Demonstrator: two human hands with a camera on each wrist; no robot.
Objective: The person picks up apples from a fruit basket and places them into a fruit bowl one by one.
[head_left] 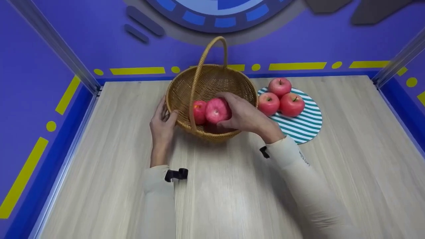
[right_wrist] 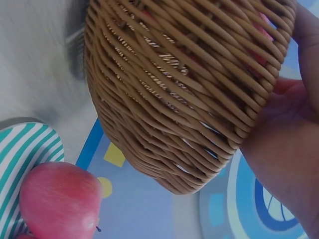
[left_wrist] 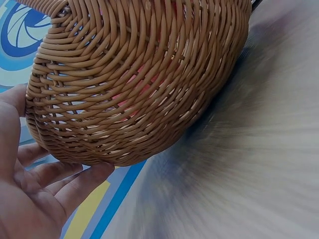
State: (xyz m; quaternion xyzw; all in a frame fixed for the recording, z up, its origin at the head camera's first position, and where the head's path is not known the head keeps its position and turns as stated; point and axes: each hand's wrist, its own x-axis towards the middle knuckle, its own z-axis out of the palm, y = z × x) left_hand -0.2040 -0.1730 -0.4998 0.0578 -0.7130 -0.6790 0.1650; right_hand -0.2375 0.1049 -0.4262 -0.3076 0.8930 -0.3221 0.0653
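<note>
A wicker basket (head_left: 212, 135) with a tall arched handle stands at the back of the table. My left hand (head_left: 162, 127) grips its left side, thumb at the rim and fingers against the outer weave, as the left wrist view also shows. Inside the basket, my right hand (head_left: 244, 114) holds a red apple (head_left: 216, 111) between thumb and fingers. Another red apple (head_left: 199, 112) lies just left of it, partly behind the handle. In the right wrist view the basket wall (right_wrist: 189, 89) hides the held apple and most of the fingers.
Right of the basket lies a round green-and-white striped mat (head_left: 307, 124). Three red apples (head_left: 292, 104) sit together on its left part. Blue panels (head_left: 352, 43) with yellow marks enclose the back and both sides of the wooden table (head_left: 212, 199).
</note>
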